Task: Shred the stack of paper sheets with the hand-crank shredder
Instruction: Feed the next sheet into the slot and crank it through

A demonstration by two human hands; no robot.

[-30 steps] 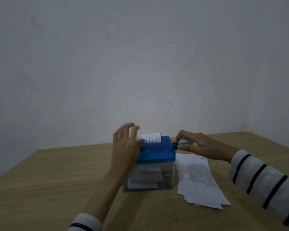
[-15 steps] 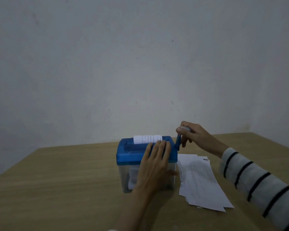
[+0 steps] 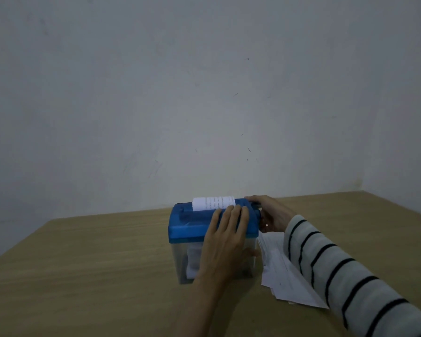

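On the bench (image 3: 83, 263), left hand (image 3: 225, 242) pressed flat on the shredder (image 3: 192, 229), right hand (image 3: 270, 215) gripped the crank (image 3: 257, 206); steady turns were best.

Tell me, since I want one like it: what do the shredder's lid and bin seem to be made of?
The lid looks like blue moulded plastic: uniform colour, rounded edges, a dull sheen. The bin seems clear plastic, since pale paper shows through its wall; glass is not excluded.

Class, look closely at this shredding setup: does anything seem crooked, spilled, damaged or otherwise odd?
Only the stack of paper sheets beside the shredder looks untidy: its sheets are fanned out, edges not aligned. The sheet in the slot stands straight, and no spill or damage shows.
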